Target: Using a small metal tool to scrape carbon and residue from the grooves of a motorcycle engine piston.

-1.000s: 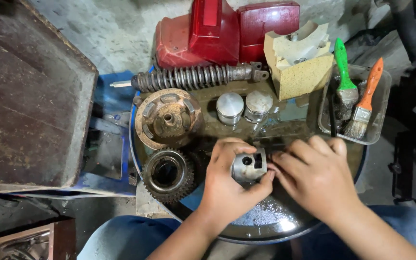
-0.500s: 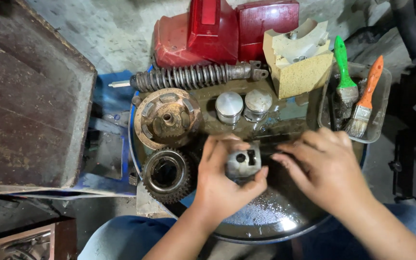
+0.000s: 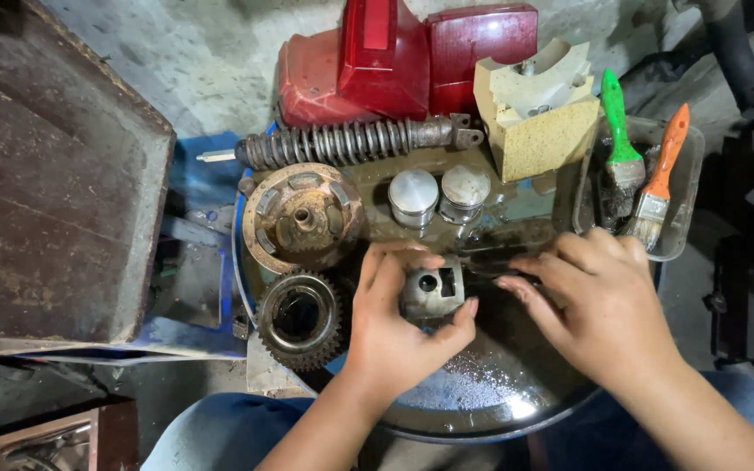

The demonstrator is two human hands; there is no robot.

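Note:
My left hand (image 3: 394,318) grips a small grey metal engine part (image 3: 432,292) with round holes, holding it over a round dark basin (image 3: 482,410) that has wet, shiny liquid at the bottom. My right hand (image 3: 599,301) hovers just to the right of the part with fingers spread, its fingertips pointing at the part and not touching it. Two silver pistons (image 3: 436,196) stand upright just beyond my hands.
A toothed gear (image 3: 298,318) and a rusty round clutch plate (image 3: 303,218) lie left. A coil spring shock absorber (image 3: 351,141), red covers (image 3: 403,61) and a beige block (image 3: 538,109) sit behind. A clear tray (image 3: 682,187) at right holds green and orange brushes. A brown box (image 3: 45,174) stands far left.
My right hand has let go of the metal part and drawn away to the right. My left hand keeps the part and has turned it a little.

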